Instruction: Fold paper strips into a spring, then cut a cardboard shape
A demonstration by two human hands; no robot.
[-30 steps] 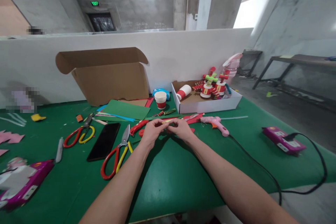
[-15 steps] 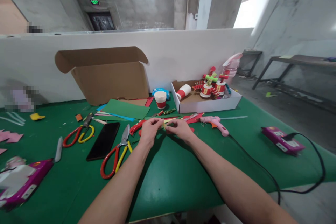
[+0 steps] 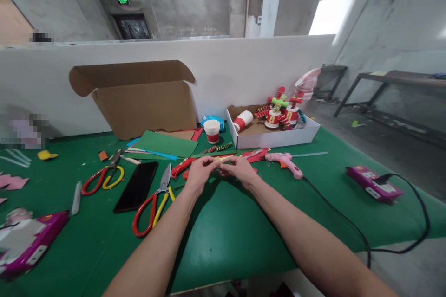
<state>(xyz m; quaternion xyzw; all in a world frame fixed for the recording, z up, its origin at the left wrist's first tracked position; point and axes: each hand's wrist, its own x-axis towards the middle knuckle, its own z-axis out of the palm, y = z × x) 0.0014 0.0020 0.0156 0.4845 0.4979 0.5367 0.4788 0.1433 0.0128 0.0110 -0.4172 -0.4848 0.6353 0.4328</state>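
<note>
My left hand [image 3: 201, 175] and my right hand [image 3: 240, 171] meet above the middle of the green table, both closed in a pinch, fingertips almost touching. Between them is a small yellow paper strip [image 3: 219, 159], mostly covered by the fingers. Just behind lie red and yellow paper strips [image 3: 252, 154] and a red-handled tool [image 3: 183, 166]. Scissors with one red and one yellow handle [image 3: 153, 206] rest beside my left forearm. To the right of my right hand is a pink glue gun [image 3: 285, 161] with a glue stick in its back.
A white box [image 3: 275, 139] holds decorated paper cups and folded springs. Nearer the middle stand a paper cup [image 3: 212, 132] and coloured paper sheets [image 3: 167, 144]. Left are a phone [image 3: 135, 187] and more scissors [image 3: 104, 174]. A black cord [image 3: 334, 216] runs to a purple box [image 3: 372, 183].
The fingertips have shifted slightly against each other, and less of the yellow paper strip shows between them. The view has moved a little; the things on the table stay put.
</note>
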